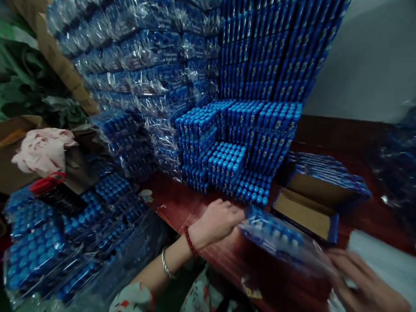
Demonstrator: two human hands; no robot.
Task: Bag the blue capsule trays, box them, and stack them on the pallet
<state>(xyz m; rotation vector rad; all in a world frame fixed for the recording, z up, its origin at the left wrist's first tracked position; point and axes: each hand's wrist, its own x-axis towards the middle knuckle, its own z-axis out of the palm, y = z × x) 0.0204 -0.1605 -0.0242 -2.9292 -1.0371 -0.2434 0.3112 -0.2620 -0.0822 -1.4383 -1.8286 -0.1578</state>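
Between my two hands lies a clear plastic bag [307, 256] with a pack of blue-capped tubes [275, 232] in it, slightly blurred. My left hand [221, 221] grips the pack's left end with curled fingers; a red bead bracelet and a silver bangle are on that arm. At the other side, my right hand [362, 276] is closed on the loose end of the bag, and its fingertips are smeared by motion. Just beyond the pack stand rows of loose blue-capped tubes [227, 159] on the red-brown table [204, 199].
An open cardboard box [306, 211] and folded blue cartons [326, 169] sit right of the pack. White plastic sheets [389, 257] lie near my right hand. Tall stacks of wrapped packs [154, 50] rise behind. At left, more packs [33, 254] carry a black flask [59, 197].
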